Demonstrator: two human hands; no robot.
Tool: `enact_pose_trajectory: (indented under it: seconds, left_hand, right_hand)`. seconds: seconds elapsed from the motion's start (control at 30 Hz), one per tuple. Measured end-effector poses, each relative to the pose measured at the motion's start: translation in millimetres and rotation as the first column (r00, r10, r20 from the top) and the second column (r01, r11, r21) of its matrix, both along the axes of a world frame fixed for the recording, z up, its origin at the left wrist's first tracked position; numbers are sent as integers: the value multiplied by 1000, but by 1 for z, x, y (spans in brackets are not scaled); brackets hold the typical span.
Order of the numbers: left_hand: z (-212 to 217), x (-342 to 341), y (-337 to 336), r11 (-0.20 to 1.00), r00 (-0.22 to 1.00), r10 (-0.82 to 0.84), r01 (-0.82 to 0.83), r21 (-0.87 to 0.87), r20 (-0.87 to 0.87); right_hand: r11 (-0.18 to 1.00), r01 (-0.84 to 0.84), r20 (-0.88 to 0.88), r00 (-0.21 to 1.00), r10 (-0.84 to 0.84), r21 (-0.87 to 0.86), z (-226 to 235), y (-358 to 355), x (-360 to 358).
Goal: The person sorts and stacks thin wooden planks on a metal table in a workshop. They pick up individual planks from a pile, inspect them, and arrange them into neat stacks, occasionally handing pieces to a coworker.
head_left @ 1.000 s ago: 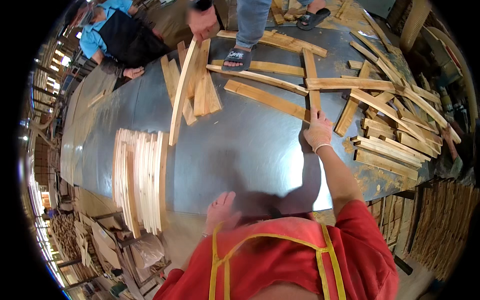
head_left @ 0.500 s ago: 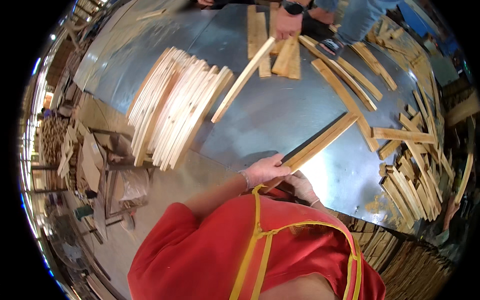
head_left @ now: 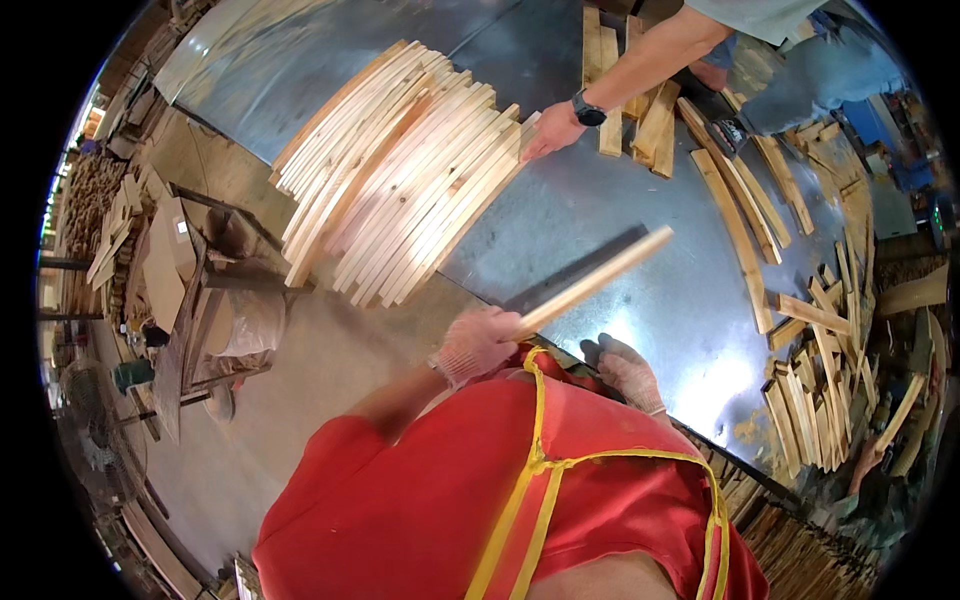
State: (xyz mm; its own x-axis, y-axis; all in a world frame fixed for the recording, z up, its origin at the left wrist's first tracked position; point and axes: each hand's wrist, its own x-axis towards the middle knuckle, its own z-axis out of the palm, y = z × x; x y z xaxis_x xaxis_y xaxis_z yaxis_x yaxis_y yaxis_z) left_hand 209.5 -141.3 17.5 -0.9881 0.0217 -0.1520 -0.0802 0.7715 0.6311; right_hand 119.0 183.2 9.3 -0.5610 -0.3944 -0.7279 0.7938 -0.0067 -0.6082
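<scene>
My left hand (head_left: 480,345), in a pale knit glove, is closed around the near end of a wooden strip (head_left: 600,280). The strip slants up and away to the right above the metal table (head_left: 570,215), over a dark shadow. My right hand (head_left: 628,372), gloved with dark fingertips, is apart from the strip near the table's front edge, its fingers parted and holding nothing. To the left, several pale wooden strips (head_left: 405,190) lie side by side in a row. A co-worker's hand (head_left: 556,130) with a dark watch touches the right end of that row.
Loose boards (head_left: 738,235) lie at the right of the table, with a heap of short pieces (head_left: 805,410) near its right edge. Several flat boards (head_left: 655,130) are by the co-worker's arm. At left stand a side table (head_left: 215,285) and a fan (head_left: 95,430).
My right hand has come off the strip, which my left hand still holds. The co-worker's hand has moved left with a strip to the row. The view has shifted somewhat.
</scene>
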Motion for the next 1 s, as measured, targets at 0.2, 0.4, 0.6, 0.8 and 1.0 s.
enact_pose_trajectory:
  seconds: [0.2, 0.4, 0.6, 0.8, 1.0]
  left_hand:
    - [-36, 27, -75, 880, 963, 112, -211, -425, -245]
    - [-23, -21, -98, 679, 927, 347, -354, -643, -143]
    - [-39, -98, -25, 793, 974, 131, -214, -571, -183]
    - [-44, -239, 44, 954, 988, 136, -152, -259, -79]
    - [-22, -356, 81, 946, 983, 100, -141, -291, -152]
  right_hand:
    - [995, -92, -27, 995, 93, 43, 8, -14, -2]
    - [995, -65, -63, 996, 60, -74, -8, -1, -19]
    - [978, -200, -194, 959, 207, 54, -4, 23, -75]
    - [960, -120, -419, 880, 222, 255, -23, 37, -215]
    - [619, 383, -718, 494, 490, 686, -21, 75, -381]
